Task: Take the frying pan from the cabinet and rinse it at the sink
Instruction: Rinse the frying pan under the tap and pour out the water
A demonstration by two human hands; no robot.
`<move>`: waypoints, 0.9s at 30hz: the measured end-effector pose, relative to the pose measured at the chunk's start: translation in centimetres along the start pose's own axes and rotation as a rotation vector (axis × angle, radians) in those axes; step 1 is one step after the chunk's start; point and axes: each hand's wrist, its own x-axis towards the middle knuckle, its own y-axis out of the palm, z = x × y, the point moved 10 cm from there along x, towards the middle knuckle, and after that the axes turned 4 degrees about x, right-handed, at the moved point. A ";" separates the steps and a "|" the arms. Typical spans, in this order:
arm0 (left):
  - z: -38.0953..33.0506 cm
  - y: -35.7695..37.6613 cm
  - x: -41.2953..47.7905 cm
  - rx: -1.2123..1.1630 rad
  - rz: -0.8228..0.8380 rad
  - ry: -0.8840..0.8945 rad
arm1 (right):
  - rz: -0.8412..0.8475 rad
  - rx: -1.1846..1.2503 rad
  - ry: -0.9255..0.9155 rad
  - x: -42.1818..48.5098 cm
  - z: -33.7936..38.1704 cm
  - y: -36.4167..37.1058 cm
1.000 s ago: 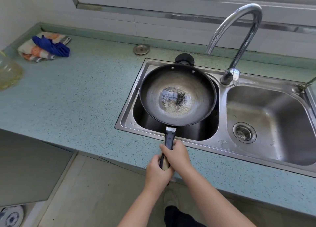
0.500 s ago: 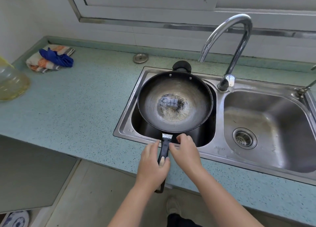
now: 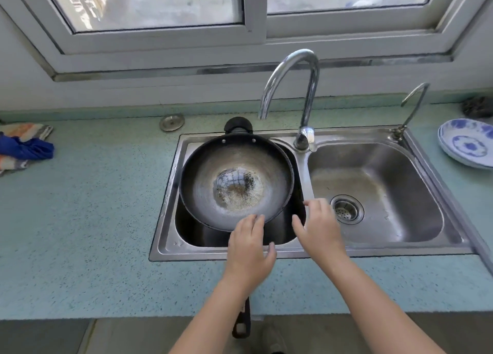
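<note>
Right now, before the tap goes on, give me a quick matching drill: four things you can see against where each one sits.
Things:
1. pan
2. plates
3. cloth
4. drain strainer

Places:
A. far left of the counter
B. right basin
C. left basin
D. counter right of the sink

Pairs: 1-C, 2-D, 3-A, 4-B

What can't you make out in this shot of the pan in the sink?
Head view only:
- Black frying pan handle: mostly hidden under the left hand and forearm; only its end shows.
- Left steel basin drain: covered by the pan.
- Blue-and-white plates: cut off by the right edge.
- Striped cloth: cut off by the left edge.
</note>
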 end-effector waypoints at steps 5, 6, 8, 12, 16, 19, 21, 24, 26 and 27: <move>-2.4 1.0 3.7 0.022 0.035 0.149 | -0.098 -0.076 0.008 2.4 -1.4 -2.5; -2.7 1.3 4.3 0.040 0.044 0.166 | -0.118 -0.092 0.004 3.0 -1.7 -2.9; -3.4 2.0 5.7 0.065 0.064 0.187 | -0.129 -0.124 0.005 4.6 -2.2 -3.3; -4.7 3.3 8.3 0.095 0.059 0.249 | -0.118 -0.130 -0.027 8.1 -3.1 -3.1; -4.8 4.5 11.3 0.100 0.074 0.221 | -0.101 -0.078 -0.098 11.8 -3.7 -2.2; -4.7 5.3 12.9 0.113 0.071 0.210 | -0.074 -0.064 -0.147 14.2 -4.1 -1.2; -4.6 5.9 13.8 0.116 0.078 0.198 | -0.059 -0.051 -0.182 15.7 -4.5 -0.4; -4.5 6.8 14.9 0.099 0.083 0.187 | -0.017 0.023 -0.209 17.6 -5.1 1.2; -4.5 7.2 15.3 0.090 0.084 0.193 | -0.013 0.058 -0.221 18.4 -5.3 1.8; -4.6 7.3 15.5 0.087 0.080 0.196 | -0.020 0.071 -0.229 18.6 -5.5 2.0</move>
